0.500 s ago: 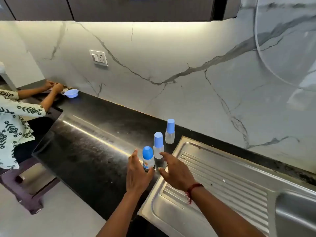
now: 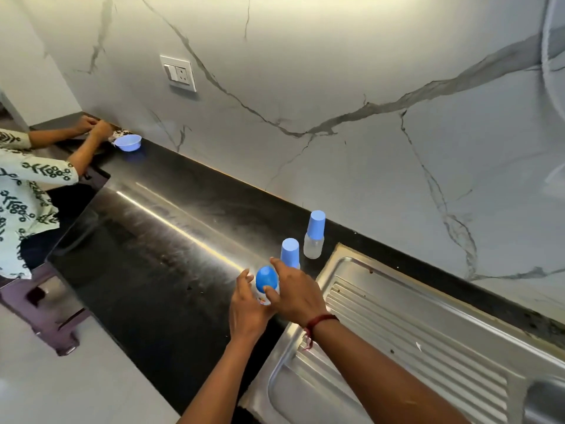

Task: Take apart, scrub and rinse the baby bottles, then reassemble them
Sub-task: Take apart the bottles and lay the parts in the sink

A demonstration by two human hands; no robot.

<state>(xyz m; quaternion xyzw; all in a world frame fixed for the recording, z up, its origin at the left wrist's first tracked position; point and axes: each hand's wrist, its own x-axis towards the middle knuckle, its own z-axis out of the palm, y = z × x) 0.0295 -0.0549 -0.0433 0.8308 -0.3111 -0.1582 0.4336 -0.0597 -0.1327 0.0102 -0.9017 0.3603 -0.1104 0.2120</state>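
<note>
As both arms reach up from the lower frame, the left hand (image 2: 249, 306) grips the nearest bottle (image 2: 263, 298). The right hand (image 2: 296, 293) curls round its blue cap (image 2: 266, 279).

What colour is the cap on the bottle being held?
Bright blue, a rounded cap on the nearest bottle; the head view shows it best.

body of the nearest bottle (image 2: 267, 278) mostly behind left hand (image 2: 247, 307) and right hand (image 2: 295, 293); middle bottle (image 2: 289, 251) base likewise
</note>
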